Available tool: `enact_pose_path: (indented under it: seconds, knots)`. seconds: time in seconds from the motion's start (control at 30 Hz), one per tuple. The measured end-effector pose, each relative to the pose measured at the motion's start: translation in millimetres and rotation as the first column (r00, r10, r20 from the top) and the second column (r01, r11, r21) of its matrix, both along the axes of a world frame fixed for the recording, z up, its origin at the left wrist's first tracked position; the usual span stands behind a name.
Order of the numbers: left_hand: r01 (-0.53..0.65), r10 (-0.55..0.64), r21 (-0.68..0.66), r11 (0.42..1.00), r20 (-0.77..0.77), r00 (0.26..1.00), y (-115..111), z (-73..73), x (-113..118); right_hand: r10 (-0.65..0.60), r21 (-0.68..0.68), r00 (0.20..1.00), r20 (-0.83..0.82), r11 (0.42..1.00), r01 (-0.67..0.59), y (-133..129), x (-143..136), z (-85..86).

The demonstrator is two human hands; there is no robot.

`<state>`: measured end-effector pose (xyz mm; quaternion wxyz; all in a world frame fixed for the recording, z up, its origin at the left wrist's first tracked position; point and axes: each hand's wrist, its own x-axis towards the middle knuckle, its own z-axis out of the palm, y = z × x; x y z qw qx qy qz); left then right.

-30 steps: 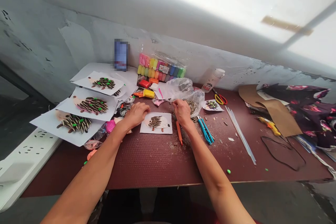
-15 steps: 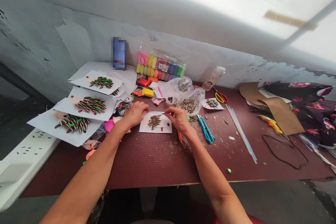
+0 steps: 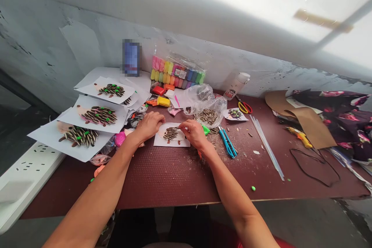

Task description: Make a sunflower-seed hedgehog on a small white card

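A white card bearing a hedgehog lies flat on the table in front of me. Striped sunflower seeds cover part of the hedgehog's body as spines. At the card's upper left corner, my left hand is closed, its curled fingertips pressing on the edge. My right hand pinches a sunflower seed just over the hedgehog's back; the fingers mostly hide the seed. Beyond that hand, more sunflower seeds spill from a clear plastic bag. A blue utility knife lies to its right.
Finished hedgehog cards are stacked at left beside a white power strip. Coloured clay packs lean against the wall. Scissors, a bottle, glue sticks and a yellow glue gun with its cord occupy the right side.
My right hand has moved slightly left and lower over the card, bringing the pinched sunflower seed to the hedgehog's back. My left hand stays at the corner.
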<state>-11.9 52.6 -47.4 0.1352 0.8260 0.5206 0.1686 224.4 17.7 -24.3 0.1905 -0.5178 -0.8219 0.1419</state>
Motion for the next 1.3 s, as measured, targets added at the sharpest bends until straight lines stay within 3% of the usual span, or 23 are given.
enact_pose_path:
  seconds: [0.97,1.3]
  knots:
    - [0.006,-0.006,0.007,1.0,0.007,1.0,0,-0.7,0,0.038,0.04,0.953,0.299,0.998,-0.052,-2,-15,7.7]
    - [0.002,-0.002,0.011,1.0,0.025,1.0,0,-1.6,-1,0.012,0.035,0.992,0.127,0.999,-0.016,-3,-6,13.6]
